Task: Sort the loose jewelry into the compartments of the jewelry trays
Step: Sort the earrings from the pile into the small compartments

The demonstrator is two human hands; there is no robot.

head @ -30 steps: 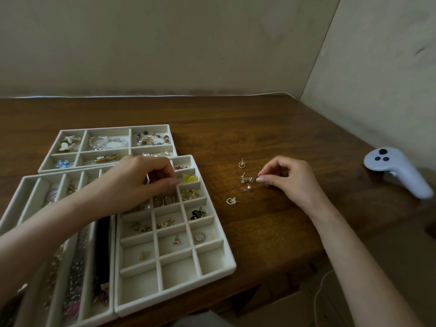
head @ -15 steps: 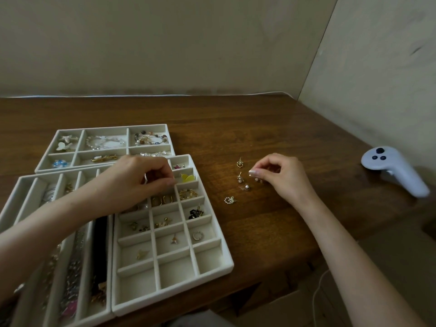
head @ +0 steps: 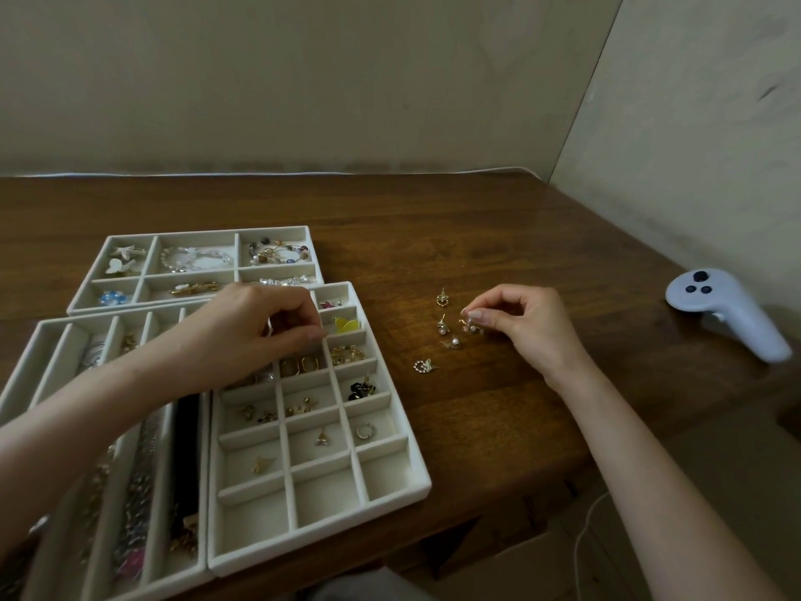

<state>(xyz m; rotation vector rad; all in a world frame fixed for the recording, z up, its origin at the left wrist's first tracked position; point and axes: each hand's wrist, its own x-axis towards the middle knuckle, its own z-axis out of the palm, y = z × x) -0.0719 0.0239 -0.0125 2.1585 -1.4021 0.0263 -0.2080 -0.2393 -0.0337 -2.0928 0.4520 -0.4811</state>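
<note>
Wooden table (head: 477, 236) against plain walls. A grid tray (head: 407, 466) sits at the left beside a long-slot tray (head: 52, 340).

Loose earrings (head: 442, 327) lie clustered on bare wood just right of the grid tray, presumably kept near for short transfers.

Right hand (head: 520, 327): thumb and forefinger pinch a pearl earring (head: 471, 328) in the cluster, other fingers curled clear.

Left hand (head: 255, 327): fingers curled, tips together low over the grid tray's upper cells, probably placing a piece. Cannot tell whether it holds anything.

Heart earring (head: 442, 299) and bow earring (head: 423, 365) are unsorted. Controller (head: 728, 314) lies well apart.
</note>
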